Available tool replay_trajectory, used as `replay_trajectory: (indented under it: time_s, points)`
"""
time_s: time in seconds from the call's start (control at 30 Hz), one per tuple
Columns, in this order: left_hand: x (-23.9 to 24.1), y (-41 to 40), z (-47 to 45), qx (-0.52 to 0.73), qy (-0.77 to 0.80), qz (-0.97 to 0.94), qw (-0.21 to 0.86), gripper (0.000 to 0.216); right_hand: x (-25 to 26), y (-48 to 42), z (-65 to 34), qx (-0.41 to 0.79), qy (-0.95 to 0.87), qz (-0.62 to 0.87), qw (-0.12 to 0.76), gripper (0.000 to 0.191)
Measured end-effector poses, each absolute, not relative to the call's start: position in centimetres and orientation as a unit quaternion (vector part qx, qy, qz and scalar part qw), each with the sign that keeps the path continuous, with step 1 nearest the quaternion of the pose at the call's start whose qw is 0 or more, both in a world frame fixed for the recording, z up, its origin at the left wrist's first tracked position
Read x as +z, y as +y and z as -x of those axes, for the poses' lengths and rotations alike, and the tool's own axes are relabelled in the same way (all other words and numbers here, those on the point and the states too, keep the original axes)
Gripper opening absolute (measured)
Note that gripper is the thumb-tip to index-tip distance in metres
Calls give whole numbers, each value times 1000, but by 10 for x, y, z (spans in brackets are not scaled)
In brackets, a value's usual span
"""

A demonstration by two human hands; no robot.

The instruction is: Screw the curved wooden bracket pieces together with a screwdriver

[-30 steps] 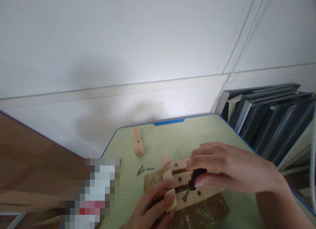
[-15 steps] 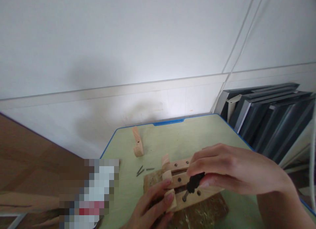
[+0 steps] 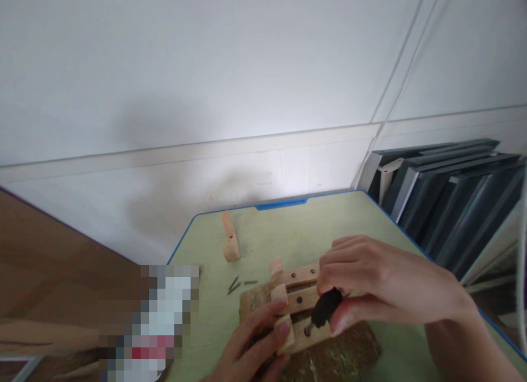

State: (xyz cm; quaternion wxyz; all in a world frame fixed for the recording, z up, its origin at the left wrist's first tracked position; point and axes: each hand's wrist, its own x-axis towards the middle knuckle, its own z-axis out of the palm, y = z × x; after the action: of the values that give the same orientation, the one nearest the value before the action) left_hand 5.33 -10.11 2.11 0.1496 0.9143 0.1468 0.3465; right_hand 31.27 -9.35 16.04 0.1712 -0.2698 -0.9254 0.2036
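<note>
My right hand [image 3: 374,283] is closed around the black handle of a short screwdriver [image 3: 326,307]. Its tip points down into a screw hole [image 3: 307,331] in the nearest wooden strip [image 3: 297,342]. The fingers of my left hand [image 3: 259,341] press on the raised end blocks of the wooden piece [image 3: 281,293], holding it steady. Several parallel strips with dark screw holes make up this piece, and it lies on a worn brown board [image 3: 337,354]. My right hand hides the strips' far ends.
Several loose screws [image 3: 234,285] lie left of the board on the pale green table [image 3: 272,234]. A hook-shaped wooden piece [image 3: 230,237] rests farther back. Dark flat panels [image 3: 444,190] lean at the right. A blurred-out object [image 3: 164,321] is at the left edge.
My right hand has turned about the screwdriver, its wrist and fingers shifting slightly. The screwdriver tip stays at the same hole. My left hand has not moved.
</note>
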Motion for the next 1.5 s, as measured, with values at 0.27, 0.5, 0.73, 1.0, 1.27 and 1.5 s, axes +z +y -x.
replay_trajectory:
  time_s: [0.27, 0.5, 0.73, 1.0, 1.27, 1.5]
  points:
    - [20, -103, -55, 354, 162, -908, 156, 49, 160, -90, -311, 192, -925, 283, 168, 29]
    - [21, -103, -55, 354, 156, -908, 158, 47, 164, -91, -311, 203, -921, 284, 171, 19]
    - [20, -103, -54, 354, 156, -909, 157, 48, 165, -92, -311, 224, -918, 281, 168, 19]
    - [20, -103, -54, 356, 160, -909, 148, 48, 165, -93, -311, 223, -920, 285, 154, 19]
    - [23, -106, -56, 361, 168, -906, 142, 46, 164, -91, -307, 199, -922, 299, 147, 20]
    - [20, -103, -55, 360, 161, -906, 156, 48, 163, -93, -313, 235, -912, 292, 165, 24]
